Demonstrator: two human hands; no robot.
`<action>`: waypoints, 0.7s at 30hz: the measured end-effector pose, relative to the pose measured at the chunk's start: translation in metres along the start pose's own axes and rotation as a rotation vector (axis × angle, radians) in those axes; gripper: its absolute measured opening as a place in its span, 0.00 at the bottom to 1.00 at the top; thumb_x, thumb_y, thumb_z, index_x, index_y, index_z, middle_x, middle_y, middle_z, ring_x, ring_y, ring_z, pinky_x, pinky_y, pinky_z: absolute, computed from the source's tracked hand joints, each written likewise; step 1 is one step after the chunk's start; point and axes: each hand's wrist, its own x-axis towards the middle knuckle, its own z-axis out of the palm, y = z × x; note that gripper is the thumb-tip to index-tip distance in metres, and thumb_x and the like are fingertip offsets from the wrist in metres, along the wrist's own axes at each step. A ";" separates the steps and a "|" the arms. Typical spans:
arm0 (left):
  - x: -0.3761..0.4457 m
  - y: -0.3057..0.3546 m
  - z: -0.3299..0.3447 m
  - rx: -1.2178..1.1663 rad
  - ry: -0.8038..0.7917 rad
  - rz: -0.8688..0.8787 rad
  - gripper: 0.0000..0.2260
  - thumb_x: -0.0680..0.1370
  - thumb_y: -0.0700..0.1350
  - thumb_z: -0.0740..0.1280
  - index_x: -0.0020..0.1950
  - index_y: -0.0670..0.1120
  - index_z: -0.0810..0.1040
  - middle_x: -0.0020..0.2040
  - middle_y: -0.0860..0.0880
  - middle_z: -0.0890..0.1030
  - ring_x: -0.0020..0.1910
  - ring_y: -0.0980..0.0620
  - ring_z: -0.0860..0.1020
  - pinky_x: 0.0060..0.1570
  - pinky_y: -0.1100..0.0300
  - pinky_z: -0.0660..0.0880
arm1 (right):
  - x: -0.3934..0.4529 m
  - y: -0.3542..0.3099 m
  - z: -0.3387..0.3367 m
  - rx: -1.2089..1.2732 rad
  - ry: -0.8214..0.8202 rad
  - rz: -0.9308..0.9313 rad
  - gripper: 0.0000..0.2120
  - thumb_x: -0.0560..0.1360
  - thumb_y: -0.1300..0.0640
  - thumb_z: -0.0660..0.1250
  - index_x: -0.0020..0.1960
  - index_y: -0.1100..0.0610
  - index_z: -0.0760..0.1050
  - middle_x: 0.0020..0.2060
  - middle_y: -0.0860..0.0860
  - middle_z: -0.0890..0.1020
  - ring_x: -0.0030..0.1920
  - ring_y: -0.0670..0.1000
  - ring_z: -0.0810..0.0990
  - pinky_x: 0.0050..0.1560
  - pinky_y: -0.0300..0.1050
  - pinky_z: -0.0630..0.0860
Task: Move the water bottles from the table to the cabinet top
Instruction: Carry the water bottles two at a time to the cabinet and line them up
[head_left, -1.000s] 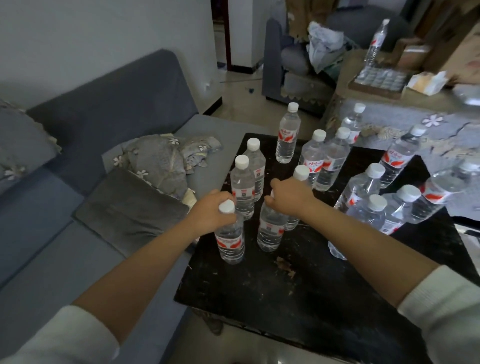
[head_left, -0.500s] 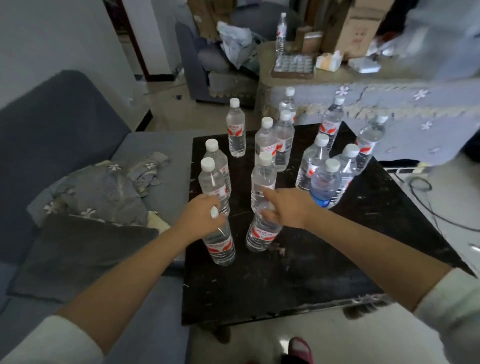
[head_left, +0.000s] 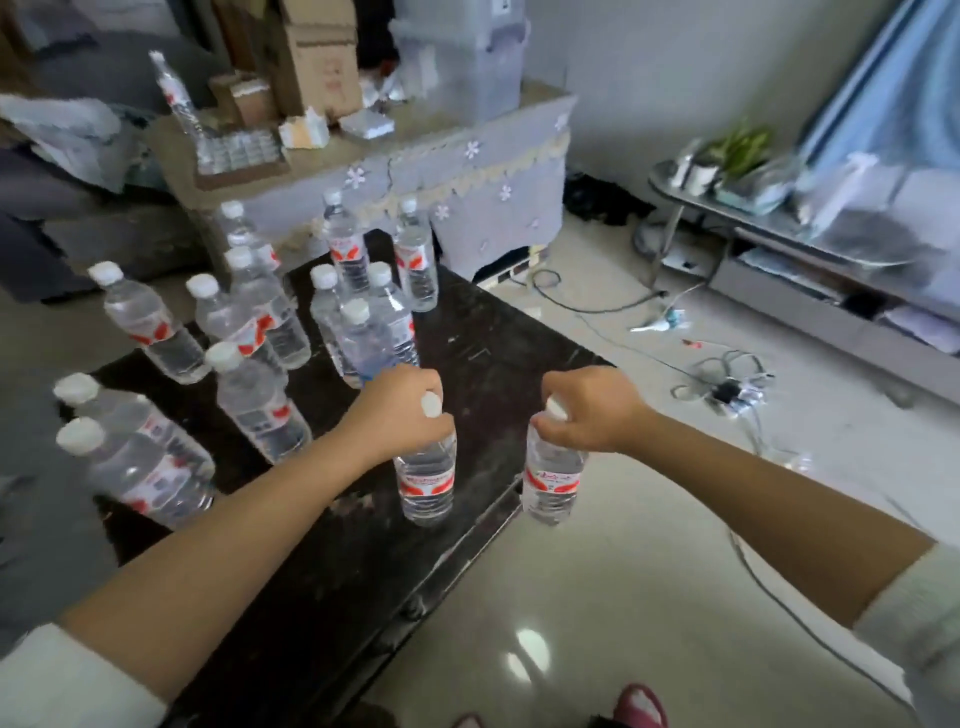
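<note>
The black table (head_left: 322, 597) has about 11 bottles standing on it. 2 more are up: the left hand (head_left: 400, 415) grips a bottle (head_left: 425, 480) by its neck above the tabletop, the right hand (head_left: 592, 410) carries another bottle (head_left: 551, 483) past the edge. Full and probably weighty, thin walls likely slick; the neck seems the surest hold

Clear glossy plastic water bottles (head_left: 423, 480), scuffed dark table (head_left: 498, 332), shiny pale floor tiles (head_left: 597, 597)
</note>
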 end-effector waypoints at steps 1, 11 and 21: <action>0.013 0.025 0.008 -0.011 -0.010 0.046 0.05 0.73 0.44 0.69 0.43 0.44 0.76 0.41 0.47 0.72 0.52 0.44 0.76 0.46 0.59 0.67 | -0.018 0.023 -0.010 0.013 0.055 0.045 0.25 0.71 0.39 0.56 0.53 0.60 0.75 0.40 0.55 0.79 0.40 0.52 0.74 0.41 0.42 0.69; 0.104 0.271 0.102 -0.226 -0.137 0.308 0.08 0.71 0.41 0.70 0.36 0.45 0.71 0.39 0.47 0.75 0.41 0.50 0.72 0.35 0.62 0.66 | -0.160 0.218 -0.073 0.014 0.234 0.465 0.27 0.67 0.40 0.57 0.55 0.57 0.76 0.50 0.56 0.83 0.54 0.58 0.79 0.43 0.42 0.66; 0.144 0.486 0.192 -0.309 -0.267 0.489 0.08 0.72 0.41 0.70 0.49 0.40 0.80 0.47 0.49 0.77 0.48 0.52 0.74 0.36 0.65 0.63 | -0.293 0.378 -0.119 0.258 0.492 0.898 0.07 0.69 0.59 0.70 0.44 0.61 0.78 0.38 0.54 0.76 0.42 0.54 0.72 0.42 0.41 0.65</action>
